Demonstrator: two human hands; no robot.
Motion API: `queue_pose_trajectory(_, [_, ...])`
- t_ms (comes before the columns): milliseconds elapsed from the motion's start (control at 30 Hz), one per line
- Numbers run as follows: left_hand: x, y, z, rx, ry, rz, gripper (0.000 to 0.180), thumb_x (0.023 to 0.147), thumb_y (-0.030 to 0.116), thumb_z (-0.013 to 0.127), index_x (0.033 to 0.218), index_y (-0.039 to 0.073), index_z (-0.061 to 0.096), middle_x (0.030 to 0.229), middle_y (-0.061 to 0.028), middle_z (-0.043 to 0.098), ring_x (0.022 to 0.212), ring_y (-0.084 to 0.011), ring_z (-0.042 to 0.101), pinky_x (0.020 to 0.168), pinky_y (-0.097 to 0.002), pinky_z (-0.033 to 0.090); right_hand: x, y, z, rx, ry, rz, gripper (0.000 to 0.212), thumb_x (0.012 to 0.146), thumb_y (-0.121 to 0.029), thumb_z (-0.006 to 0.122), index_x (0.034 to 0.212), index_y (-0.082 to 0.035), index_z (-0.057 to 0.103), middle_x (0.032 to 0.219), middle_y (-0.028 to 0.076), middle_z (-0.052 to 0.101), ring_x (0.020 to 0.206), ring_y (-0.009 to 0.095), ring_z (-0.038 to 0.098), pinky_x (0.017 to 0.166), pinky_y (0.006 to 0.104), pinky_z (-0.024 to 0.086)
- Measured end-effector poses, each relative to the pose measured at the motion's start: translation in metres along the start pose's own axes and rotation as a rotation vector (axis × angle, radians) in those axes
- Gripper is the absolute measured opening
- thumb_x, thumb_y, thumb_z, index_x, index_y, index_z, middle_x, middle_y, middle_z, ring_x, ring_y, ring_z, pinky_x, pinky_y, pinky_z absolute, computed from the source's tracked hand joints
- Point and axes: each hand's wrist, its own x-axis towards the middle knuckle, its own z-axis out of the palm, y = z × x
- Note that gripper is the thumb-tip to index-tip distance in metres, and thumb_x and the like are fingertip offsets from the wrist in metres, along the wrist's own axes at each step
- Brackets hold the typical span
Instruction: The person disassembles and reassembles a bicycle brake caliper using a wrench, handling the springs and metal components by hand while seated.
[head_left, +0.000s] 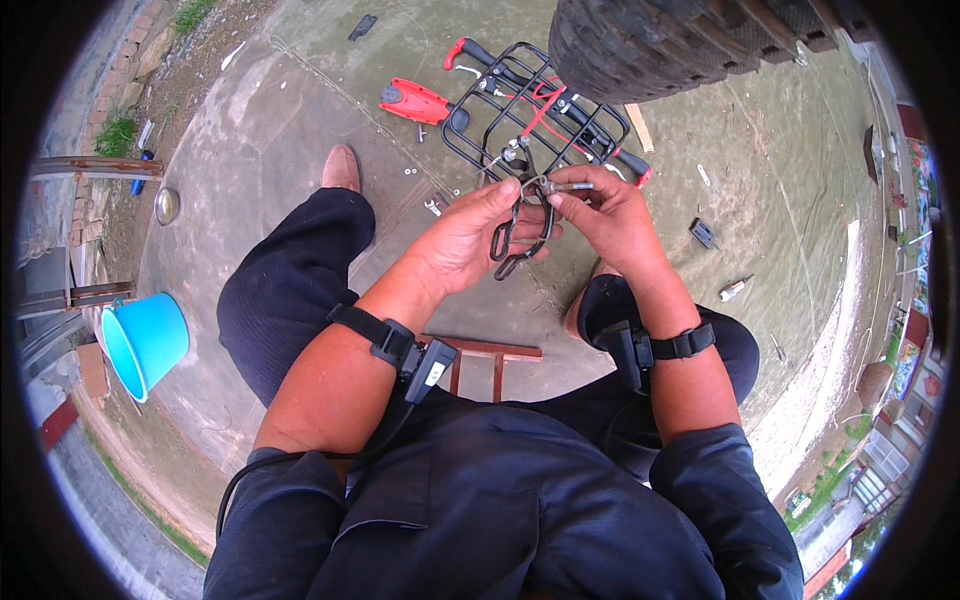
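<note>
My left hand is closed round a black bent metal bracket with long looped ends, which hang below the fingers. Thumb and forefinger of my right hand pinch a slim silver bolt at the upper end of the bracket. The two hands meet there, so part of the bracket is hidden behind the fingers. Just beyond them, a black wire bicycle rack lies on the ground. A black handlebar with red-ended grips lies along it, with red cables across the bars.
A large knobbly tyre looms at the top. Left of the rack lies a red plastic piece. Nearby are a small spanner and, to the right, a black pedal. A blue bucket stands at the left.
</note>
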Motion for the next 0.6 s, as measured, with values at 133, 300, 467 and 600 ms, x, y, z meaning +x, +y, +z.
queue_pose_trajectory(133, [0.002, 0.000, -0.001, 0.036, 0.022, 0.033, 0.061, 0.092, 0.047, 0.059, 0.130, 0.002, 0.048, 0.121, -0.0188, 0.060, 0.117, -0.0312, 0.058, 0.096, -0.0427, 0.047, 0.000, 0.000, -0.002, -0.030, 0.004, 0.004, 0.020, 0.084, -0.002, 0.070, 0.104, -0.003, 0.068, 0.100, 0.004, 0.065, 0.084, 0.011, 0.063, 0.074, 0.0256, 0.052])
queue_pose_trajectory(300, [0.002, -0.001, 0.003, 0.128, 0.038, 0.097, 0.054, 0.091, 0.039, 0.065, 0.128, 0.002, 0.051, 0.119, -0.0148, 0.062, 0.114, -0.0263, 0.059, 0.095, -0.0398, 0.047, 0.002, 0.005, -0.003, -0.016, -0.003, -0.014, 0.021, 0.085, -0.003, 0.069, 0.106, -0.001, 0.067, 0.098, 0.005, 0.066, 0.086, 0.012, 0.063, 0.076, 0.0260, 0.052])
queue_pose_trajectory(467, [0.007, -0.004, 0.000, 0.191, 0.054, 0.132, 0.053, 0.090, 0.033, 0.068, 0.129, 0.003, 0.051, 0.119, -0.0097, 0.062, 0.111, -0.0200, 0.058, 0.092, -0.0342, 0.046, -0.001, -0.007, -0.002, 0.074, -0.024, 0.119, 0.021, 0.089, -0.007, 0.067, 0.109, 0.001, 0.067, 0.095, 0.005, 0.068, 0.083, 0.011, 0.064, 0.075, 0.0257, 0.052])
queue_pose_trajectory(600, [0.012, -0.005, -0.001, 0.268, 0.087, 0.145, 0.059, 0.086, 0.029, 0.074, 0.132, 0.002, 0.049, 0.121, -0.0091, 0.061, 0.111, -0.0171, 0.057, 0.091, -0.0324, 0.045, 0.001, -0.001, -0.004, 0.098, 0.005, 0.174, 0.022, 0.092, -0.010, 0.065, 0.110, 0.000, 0.067, 0.093, 0.004, 0.069, 0.083, 0.011, 0.065, 0.074, 0.0255, 0.052])
